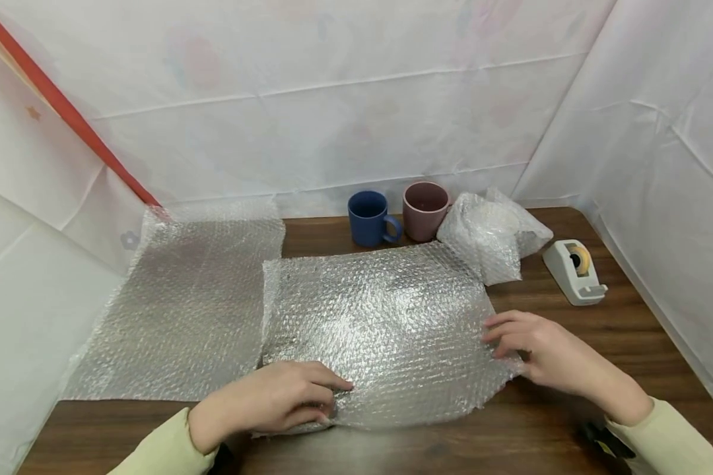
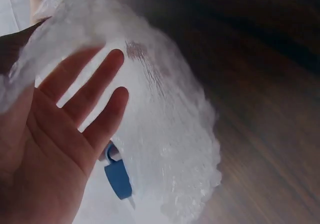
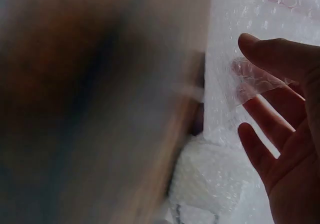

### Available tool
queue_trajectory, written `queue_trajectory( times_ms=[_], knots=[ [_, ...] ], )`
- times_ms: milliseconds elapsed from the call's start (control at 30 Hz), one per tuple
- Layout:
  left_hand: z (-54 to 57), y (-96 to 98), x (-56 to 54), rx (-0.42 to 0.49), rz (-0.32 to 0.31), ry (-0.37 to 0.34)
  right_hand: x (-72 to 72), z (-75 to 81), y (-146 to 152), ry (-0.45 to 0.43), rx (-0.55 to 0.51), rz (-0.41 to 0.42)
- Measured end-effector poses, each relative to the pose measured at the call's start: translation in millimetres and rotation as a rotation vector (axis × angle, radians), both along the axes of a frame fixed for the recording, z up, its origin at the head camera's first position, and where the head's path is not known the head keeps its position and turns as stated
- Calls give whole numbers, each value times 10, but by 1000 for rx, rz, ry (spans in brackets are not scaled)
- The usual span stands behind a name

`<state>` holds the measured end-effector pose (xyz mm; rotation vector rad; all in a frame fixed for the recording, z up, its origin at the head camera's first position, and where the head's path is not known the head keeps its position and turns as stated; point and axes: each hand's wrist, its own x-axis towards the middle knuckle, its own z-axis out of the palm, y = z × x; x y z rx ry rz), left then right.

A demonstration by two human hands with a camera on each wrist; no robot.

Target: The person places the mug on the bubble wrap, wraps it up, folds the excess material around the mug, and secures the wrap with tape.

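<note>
A clear sheet of bubble wrap (image 1: 392, 310) lies in front of the person, its near edge blurred just over the tabletop. At its near left edge, the left hand (image 1: 279, 396) has fingers laid over the film, thumb hidden in the head view. The left wrist view shows the wrap's edge (image 2: 170, 134) draped about the thumb and fingertips, the other fingers spread. On the right, the right hand (image 1: 546, 349) holds the near right corner, its flap (image 3: 260, 81) between thumb and fingers. Several right fingers (image 3: 257, 144) are loosely spread behind it.
Another bubble wrap sheet (image 1: 184, 310) lies left. Behind stand a blue mug (image 1: 365, 221) and a mauve mug (image 1: 423, 214), beside a bubble-wrapped bundle (image 1: 484, 231). A white tape dispenser (image 1: 573, 274) sits right on the wooden table (image 1: 636, 323), with white cloth (image 1: 344, 132) hanging around it.
</note>
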<state>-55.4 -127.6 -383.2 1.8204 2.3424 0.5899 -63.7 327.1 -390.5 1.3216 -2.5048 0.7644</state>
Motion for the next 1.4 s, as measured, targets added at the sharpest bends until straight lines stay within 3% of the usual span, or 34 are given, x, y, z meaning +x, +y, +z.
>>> queue_trajectory(
  times_ms=[100, 233, 300, 367, 500, 600, 700, 900, 1233, 1400],
  knots=[
    [27, -45, -10, -47, 66, -69, 12, -48, -10, -33, 43, 10],
    [118, -135, -54, -123, 176, -241, -25, -105, -14, -39, 61, 58],
    [169, -195, -109, -147, 241, -289, -57, -125, -10, -38, 60, 78],
    [211, -261, -172, -156, 309, -299, -95, -140, -7, -34, 58, 98],
    [237, -356, -306, -180, 425, -204, -121, -165, -9, -44, 47, 108],
    [204, -391, -372, -218, 480, -154, -113, -197, -20, -41, 34, 99],
    [137, -418, -417, -269, 521, -170, -100, -240, -35, -29, 25, 89],
    [-5, -485, -492, -351, 555, -250, -111, -290, -44, -43, 35, 76],
    [-80, -528, -495, -368, 546, -211, -140, -262, -59, -15, 35, 80],
    [-87, -528, -492, -377, 541, -199, -178, -171, -10, -121, 75, 123]
  ],
)
